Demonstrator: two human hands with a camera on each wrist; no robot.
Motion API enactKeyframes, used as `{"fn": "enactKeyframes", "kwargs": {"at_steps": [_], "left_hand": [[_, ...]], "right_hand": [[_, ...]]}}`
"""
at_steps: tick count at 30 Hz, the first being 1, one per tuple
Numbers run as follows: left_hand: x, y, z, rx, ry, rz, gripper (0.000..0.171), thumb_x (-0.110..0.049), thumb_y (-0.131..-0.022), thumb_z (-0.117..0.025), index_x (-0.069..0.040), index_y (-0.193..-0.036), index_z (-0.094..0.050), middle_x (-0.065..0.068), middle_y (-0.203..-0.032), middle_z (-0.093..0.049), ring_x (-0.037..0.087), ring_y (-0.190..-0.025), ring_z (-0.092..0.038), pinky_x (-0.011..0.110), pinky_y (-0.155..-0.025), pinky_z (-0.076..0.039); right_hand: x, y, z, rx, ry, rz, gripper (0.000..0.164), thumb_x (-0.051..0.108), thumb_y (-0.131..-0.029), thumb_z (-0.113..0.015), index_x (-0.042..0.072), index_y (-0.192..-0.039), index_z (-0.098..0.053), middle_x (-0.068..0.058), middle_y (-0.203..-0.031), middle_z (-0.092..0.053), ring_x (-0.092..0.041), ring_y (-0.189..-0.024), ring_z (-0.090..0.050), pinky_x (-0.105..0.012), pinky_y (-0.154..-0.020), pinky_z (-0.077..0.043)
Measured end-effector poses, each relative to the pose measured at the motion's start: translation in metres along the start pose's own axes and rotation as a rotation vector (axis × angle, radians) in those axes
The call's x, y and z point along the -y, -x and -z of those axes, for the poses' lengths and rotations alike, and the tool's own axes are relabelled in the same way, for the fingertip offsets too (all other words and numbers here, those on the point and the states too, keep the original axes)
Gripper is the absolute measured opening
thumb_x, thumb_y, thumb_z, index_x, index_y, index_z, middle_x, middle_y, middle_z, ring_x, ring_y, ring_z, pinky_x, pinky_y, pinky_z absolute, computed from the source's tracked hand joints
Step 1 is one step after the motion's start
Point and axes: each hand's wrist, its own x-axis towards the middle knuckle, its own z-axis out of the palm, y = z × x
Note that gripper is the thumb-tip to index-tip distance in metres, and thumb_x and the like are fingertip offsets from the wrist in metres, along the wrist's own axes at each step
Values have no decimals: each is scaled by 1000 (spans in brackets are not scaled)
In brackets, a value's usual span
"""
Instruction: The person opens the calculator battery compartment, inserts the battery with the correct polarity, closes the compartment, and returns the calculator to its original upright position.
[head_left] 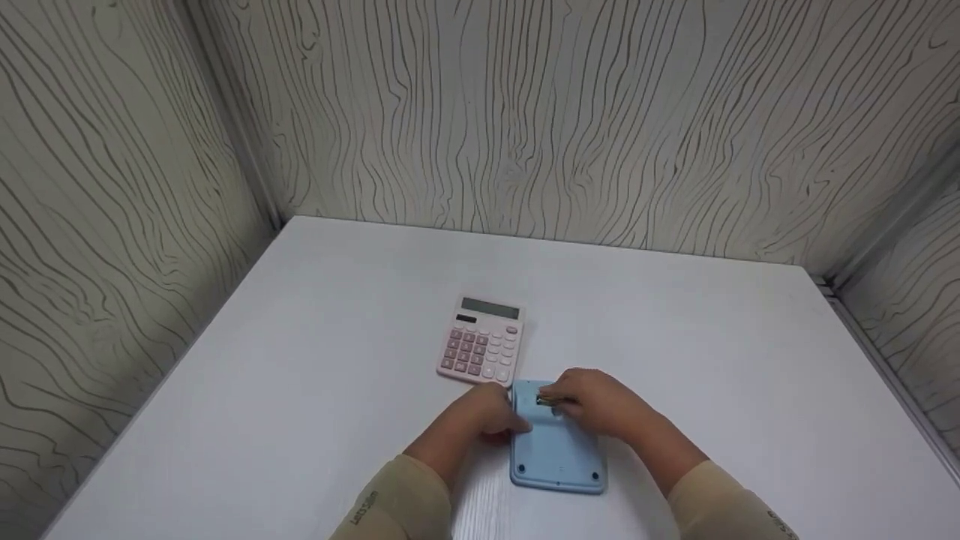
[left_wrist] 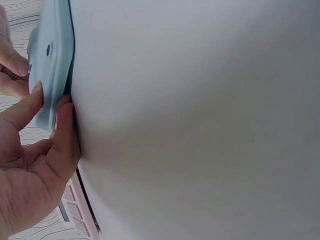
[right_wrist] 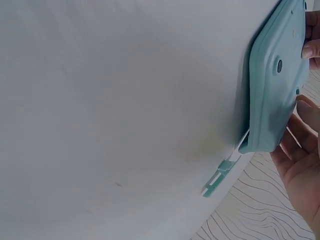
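A light blue calculator [head_left: 559, 454] lies back side up on the white table, its small feet showing. My left hand [head_left: 491, 411] grips its left edge, thumb on the back and fingers at the underside, as the left wrist view shows [left_wrist: 37, 160]. At the small dark opening near the calculator's far end, my right hand [head_left: 596, 401] pinches a small dark-and-gold battery [head_left: 547, 400], mostly covered by the fingers. In the right wrist view the thumb of the right hand [right_wrist: 305, 165] bends over the back near that opening.
A pink calculator [head_left: 484, 341] lies face up just beyond the left hand. A small teal plastic piece with slots [right_wrist: 220, 177] rests on the table [head_left: 360, 315] beside the blue calculator in the right wrist view. Wood-grain patterned panels [head_left: 480, 112] stand around the table.
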Motion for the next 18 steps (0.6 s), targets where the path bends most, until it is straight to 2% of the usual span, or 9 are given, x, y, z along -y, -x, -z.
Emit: {"fn": "enactKeyframes", "kwargs": {"at_steps": [5,9,18], "left_hand": [[0,1,0,-7,6,-11,30,-25,-70,-78,-6,-90,-65,4,-70,-62,18,-63,-58,29,-59,-47],[1,2,0,-10,18,-10,29,-24,-70,-78,-7,-89,-65,4,-70,-62,19,-63,-58,30,-60,-47],[2,2,-1,-14,13,-18,28,-24,-70,-77,-7,-89,-65,4,-70,-62,18,-63,-59,29,-59,-48]], "right_hand": [[-2,8,7,-36,-35,-124,29,16,-86,-62,17,-114,-65,1,-111,-63,-21,-110,-55,-42,-95,-42],[-10,15,13,-59,-57,-244,30,17,-86,-63,18,-115,-63,-2,-120,-59,-26,-118,-49,-46,-98,-38],[-34,31,19,-104,-49,-292,33,14,-85,-63,11,-118,-60,-13,-123,-55,-36,-120,-45,-52,-97,-36]]}}
